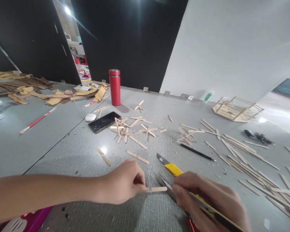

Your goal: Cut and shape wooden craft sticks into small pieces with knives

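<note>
My left hand is closed in a pinch on one end of a flat wooden craft stick, which points right. My right hand is closed around a slim pointed metal tool with a black and yellow shaft. Its metal part is close to the stick's free end; I cannot tell whether they touch. Just beyond the right hand lies a yellow utility knife with its blade out, partly hidden by the fingers. Below the right hand, a red object shows only in part.
Loose craft sticks lie ahead, near a phone, white earbud case and red flask. To the right are a black pen, thin wood strips and a stick frame. Cardboard scraps lie far left.
</note>
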